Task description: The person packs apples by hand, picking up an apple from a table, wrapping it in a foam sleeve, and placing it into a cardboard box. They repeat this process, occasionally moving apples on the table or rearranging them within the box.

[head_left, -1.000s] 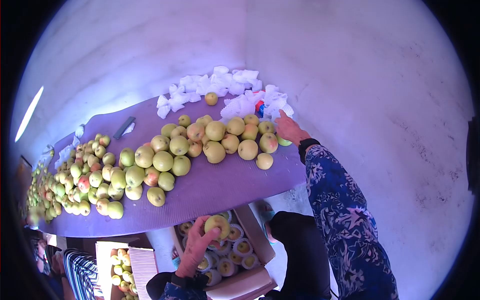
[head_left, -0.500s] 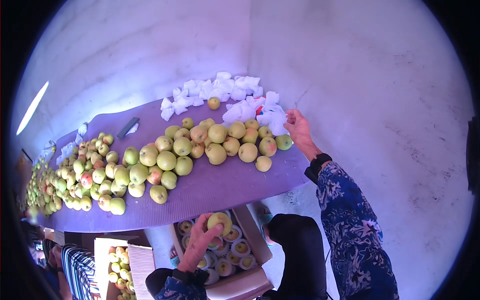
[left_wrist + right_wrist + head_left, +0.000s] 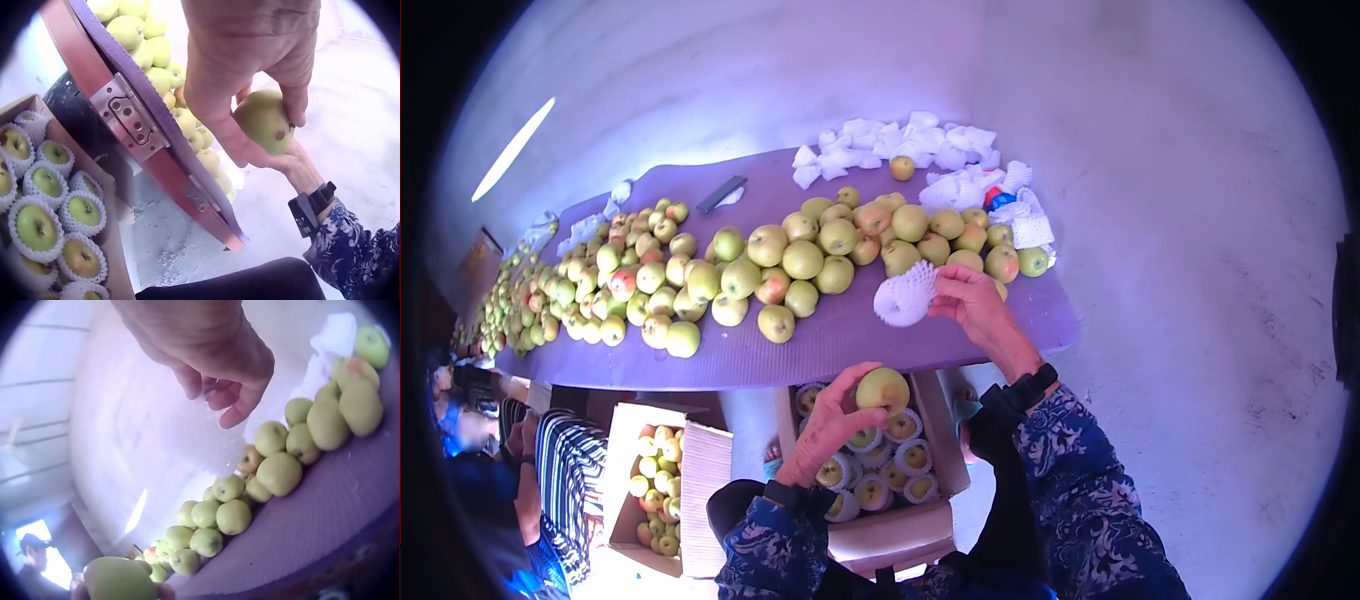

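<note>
My left hand [image 3: 837, 415] grips a yellow-green apple [image 3: 883, 391] between thumb and fingers, above an open carton of apples. A brown spot shows on that apple [image 3: 267, 120] in the left wrist view. With the fingertips of my right hand [image 3: 980, 303] I pinch a white foam net sleeve [image 3: 906, 295] by its edge. The sleeve hangs over the front part of the table, close to the loose apples [image 3: 803, 260]. In the right wrist view the sleeve [image 3: 209, 440] looks pale and blurred against the wall.
A purple-covered table [image 3: 730, 362] bears a long heap of apples. More foam sleeves [image 3: 870, 140] lie along its back edge. Below stands a carton [image 3: 945, 440] with several sleeved apples; another carton [image 3: 705, 500] holds bare ones. A person in striped clothing [image 3: 570, 470] sits at the left.
My right hand has moved from the sleeves at the table's right end back towards the left hand, bringing one foam sleeve. The left hand still holds the apple. The head view has shifted.
</note>
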